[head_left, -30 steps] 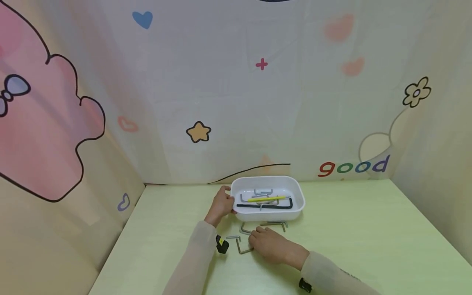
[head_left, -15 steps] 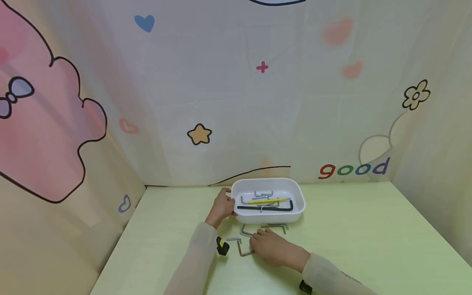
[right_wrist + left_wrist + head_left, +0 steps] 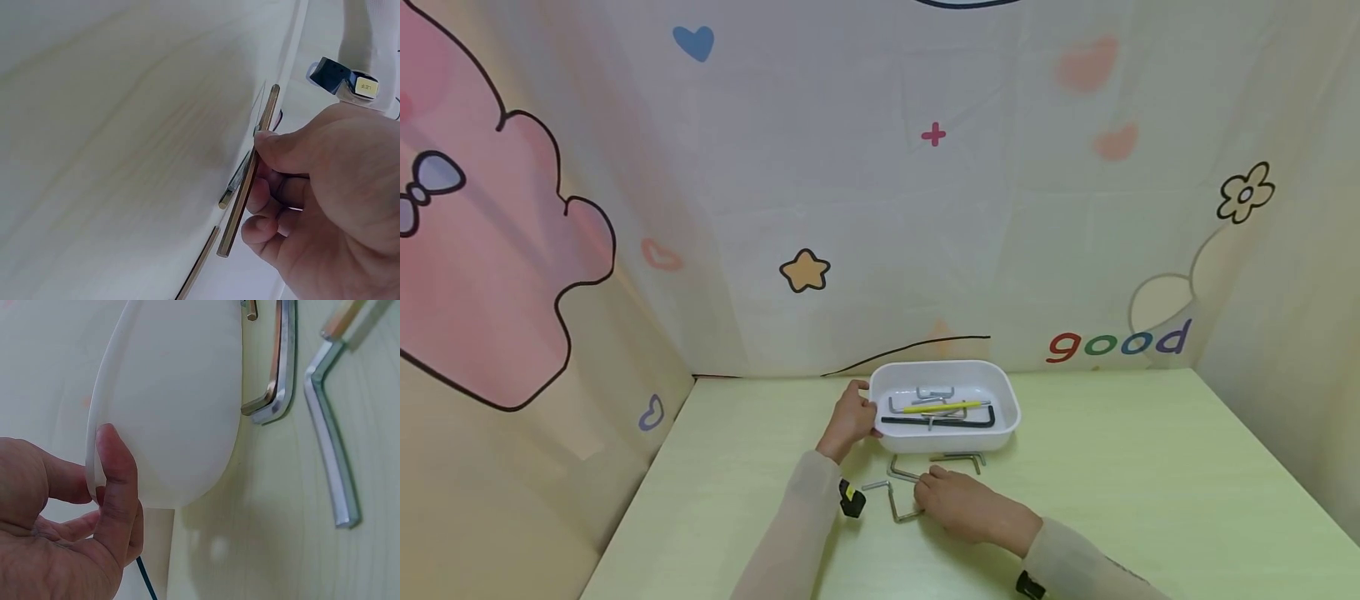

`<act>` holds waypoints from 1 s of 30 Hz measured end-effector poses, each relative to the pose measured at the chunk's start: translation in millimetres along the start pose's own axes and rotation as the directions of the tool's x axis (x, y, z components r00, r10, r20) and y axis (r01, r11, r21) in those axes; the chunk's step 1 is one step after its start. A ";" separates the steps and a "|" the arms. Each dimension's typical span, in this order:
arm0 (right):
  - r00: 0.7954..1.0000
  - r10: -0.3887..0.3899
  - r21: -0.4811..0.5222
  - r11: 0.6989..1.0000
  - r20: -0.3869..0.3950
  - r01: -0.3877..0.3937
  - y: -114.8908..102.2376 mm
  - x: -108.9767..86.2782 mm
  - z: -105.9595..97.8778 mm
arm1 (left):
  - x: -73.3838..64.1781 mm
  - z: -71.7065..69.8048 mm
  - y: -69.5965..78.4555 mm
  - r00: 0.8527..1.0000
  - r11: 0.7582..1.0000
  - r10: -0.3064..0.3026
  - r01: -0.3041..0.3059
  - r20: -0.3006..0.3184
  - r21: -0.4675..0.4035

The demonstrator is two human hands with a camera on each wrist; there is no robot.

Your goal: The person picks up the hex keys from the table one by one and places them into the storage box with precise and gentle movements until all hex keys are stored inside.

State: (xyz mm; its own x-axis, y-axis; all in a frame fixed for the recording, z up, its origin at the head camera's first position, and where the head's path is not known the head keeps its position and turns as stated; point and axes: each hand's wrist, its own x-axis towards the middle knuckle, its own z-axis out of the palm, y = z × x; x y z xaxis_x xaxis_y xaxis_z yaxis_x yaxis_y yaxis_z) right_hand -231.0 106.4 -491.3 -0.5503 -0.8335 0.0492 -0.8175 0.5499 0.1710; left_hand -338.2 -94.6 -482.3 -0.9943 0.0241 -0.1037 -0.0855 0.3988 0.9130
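One bronze hex key, pinched between thumb and fingers of the right hand, its bend jutting toward eight o'clock from the fingertips in the head view, left hand gripping the nine o'clock end of a white tray.

1. left hand, lower centre of the head view: pinching; sleeved left forearm slants from the bottom edge.
2. right hand, slightly lower right: pinching; sleeved right forearm at bottom right.
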 end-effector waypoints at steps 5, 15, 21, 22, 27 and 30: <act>1.000 0.003 0.027 1.000 0.015 -0.003 0.0 -2.2 -3.5 | -0.4 0.0 1.1 1.000 1.000 0.003 -0.003 0.002 -0.005; 1.000 0.027 0.060 0.998 0.010 -0.027 6.1 -6.5 -7.6 | -1.2 -0.8 0.7 1.000 1.000 0.011 -0.011 -0.001 -0.017; 0.998 0.055 0.135 0.990 -0.021 -0.052 11.5 -10.3 -17.6 | -1.5 0.3 -0.9 1.000 0.999 0.029 -0.029 0.001 -0.028; 0.998 0.058 0.143 0.988 -0.024 -0.054 12.3 -10.9 -19.9 | -1.4 0.3 -1.0 1.000 0.999 0.027 -0.027 0.001 -0.027; 0.996 0.078 0.160 0.985 -0.031 -0.072 16.2 -12.5 -30.1 | -1.0 0.4 -1.0 1.000 1.000 0.015 -0.015 -0.002 -0.026; 0.996 0.077 0.131 0.989 -0.052 -0.070 18.6 -11.8 -32.8 | -1.8 0.4 -0.2 1.000 0.999 0.016 -0.016 -0.001 -0.028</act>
State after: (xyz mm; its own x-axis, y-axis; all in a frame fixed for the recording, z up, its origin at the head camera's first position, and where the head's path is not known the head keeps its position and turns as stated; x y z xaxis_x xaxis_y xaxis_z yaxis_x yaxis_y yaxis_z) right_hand -234.1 124.7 -456.5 -0.6024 -0.7900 0.1137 -0.7922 0.6092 0.0364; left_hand -336.4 -94.3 -482.4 -0.9956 0.0294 -0.0885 -0.0713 0.3723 0.9254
